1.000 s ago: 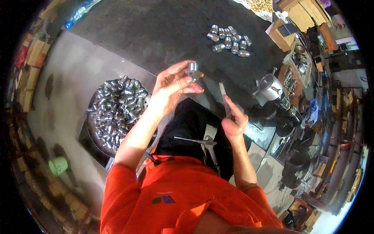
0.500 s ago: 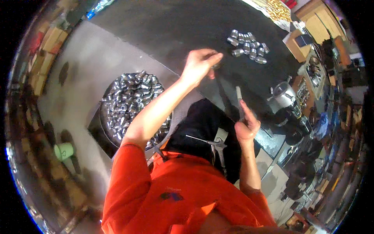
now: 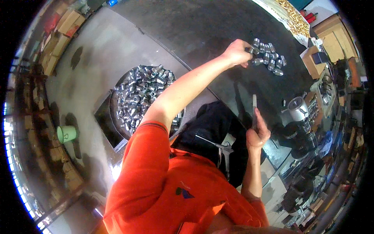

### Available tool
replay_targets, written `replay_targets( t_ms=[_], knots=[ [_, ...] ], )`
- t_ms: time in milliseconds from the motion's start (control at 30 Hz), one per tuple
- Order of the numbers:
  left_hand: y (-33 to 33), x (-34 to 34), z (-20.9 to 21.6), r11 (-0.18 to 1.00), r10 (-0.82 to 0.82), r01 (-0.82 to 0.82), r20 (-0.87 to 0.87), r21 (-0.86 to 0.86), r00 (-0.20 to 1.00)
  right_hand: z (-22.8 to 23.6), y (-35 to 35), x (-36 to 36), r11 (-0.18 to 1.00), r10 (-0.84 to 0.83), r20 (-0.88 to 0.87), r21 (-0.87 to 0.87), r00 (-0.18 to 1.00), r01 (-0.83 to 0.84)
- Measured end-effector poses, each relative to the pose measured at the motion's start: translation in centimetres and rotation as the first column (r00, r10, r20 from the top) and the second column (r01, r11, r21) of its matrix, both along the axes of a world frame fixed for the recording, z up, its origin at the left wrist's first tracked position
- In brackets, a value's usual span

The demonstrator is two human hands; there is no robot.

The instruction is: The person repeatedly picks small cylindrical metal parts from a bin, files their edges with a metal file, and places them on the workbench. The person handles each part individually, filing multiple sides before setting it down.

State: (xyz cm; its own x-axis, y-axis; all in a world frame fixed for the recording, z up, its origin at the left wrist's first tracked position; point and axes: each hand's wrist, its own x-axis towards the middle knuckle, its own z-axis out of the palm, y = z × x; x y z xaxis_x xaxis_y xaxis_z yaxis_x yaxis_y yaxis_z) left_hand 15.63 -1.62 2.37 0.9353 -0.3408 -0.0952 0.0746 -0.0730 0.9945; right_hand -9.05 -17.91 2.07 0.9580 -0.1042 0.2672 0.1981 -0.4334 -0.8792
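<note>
My left hand [image 3: 237,54] reaches out over the dark tabletop, its fingers pinched on a hex metal fitting [image 3: 253,50] at the left edge of a loose group of similar shiny fittings [image 3: 271,64]. Nearer to me, my right hand [image 3: 258,134] is closed around a narrow, flat grey file-like bar [image 3: 254,102], whose far end points away from me. Under my left forearm stands a round pan [image 3: 112,113] heaped with metal fittings [image 3: 134,93]; the arm hides part of it. An air blow gun [image 3: 225,148] with a thin nozzle lies at my lap.
Small brass-coloured parts [image 3: 294,19] lie on a sheet at the far right, close to an open cardboard box [image 3: 313,62]. A metal cup-like pot [image 3: 298,109] and a tray of parts [image 3: 324,95] stand on the right. A pale green cup [image 3: 66,134] is at the left.
My left hand has moved away and to the right, to the group of fittings. My right hand still holds the grey bar. The whole view has shifted slightly.
</note>
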Motion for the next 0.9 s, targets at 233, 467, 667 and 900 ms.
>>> replay_targets(
  t_ms=[233, 467, 667, 900],
  knots=[
    [-0.5, 0.8, -0.1, 0.804, -0.133, -0.246, 0.568, 0.541, 0.812, 0.7, 0.1, 0.0, 0.996, 0.003, -0.019, -0.089, 1.000, -0.005],
    [0.4, 0.5, -0.1, 0.812, 0.040, -0.331, 0.519, 0.482, 0.854, 4.2, 1.8, 1.4, 0.948, -0.049, -0.273, -0.317, 0.961, -0.042],
    [0.5, 0.1, 0.2, 0.820, 0.057, -0.316, 0.483, 0.477, 0.874, 4.2, 1.6, 1.8, 0.891, -0.043, -0.203, -0.450, 0.978, -0.054],
    [1.3, 0.1, -0.3, 0.867, 0.057, -0.276, 0.468, 0.414, 0.882, 4.4, 1.8, 3.3, 0.851, -0.068, -0.201, -0.523, 0.977, -0.048]
  ],
)
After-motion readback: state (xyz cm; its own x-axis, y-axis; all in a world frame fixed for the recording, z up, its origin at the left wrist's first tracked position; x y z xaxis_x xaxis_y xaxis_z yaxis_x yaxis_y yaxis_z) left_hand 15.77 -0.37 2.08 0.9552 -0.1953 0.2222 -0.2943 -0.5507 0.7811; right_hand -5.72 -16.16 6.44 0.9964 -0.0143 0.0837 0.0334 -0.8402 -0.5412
